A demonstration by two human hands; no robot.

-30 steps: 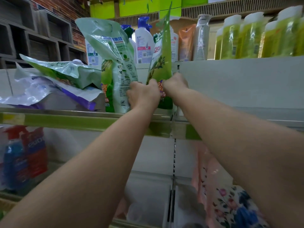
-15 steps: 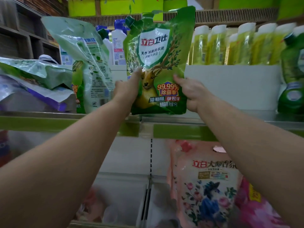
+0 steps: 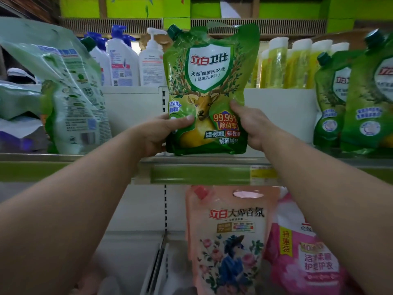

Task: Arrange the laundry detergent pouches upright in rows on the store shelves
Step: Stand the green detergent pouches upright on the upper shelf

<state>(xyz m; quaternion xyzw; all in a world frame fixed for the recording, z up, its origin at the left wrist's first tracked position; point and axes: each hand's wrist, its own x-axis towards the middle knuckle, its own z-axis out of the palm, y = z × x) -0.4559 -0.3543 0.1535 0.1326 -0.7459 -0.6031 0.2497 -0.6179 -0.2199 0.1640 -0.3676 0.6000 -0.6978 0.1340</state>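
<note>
Both hands, left (image 3: 158,133) and right (image 3: 252,126), grip the pouch (image 3: 209,90) at its lower edges, nine and three o'clock; long axis upright, base just over the shelf (image 3: 197,161).

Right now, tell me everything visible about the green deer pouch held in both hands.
The green deer pouch is glossy soft plastic, printed with a white shield, an antlered deer and "99.99%". A dark green cap sits at its top left corner. It stands upright, front facing the camera, its base at the shelf edge. The left hand and right hand grip its lower sides.
</note>
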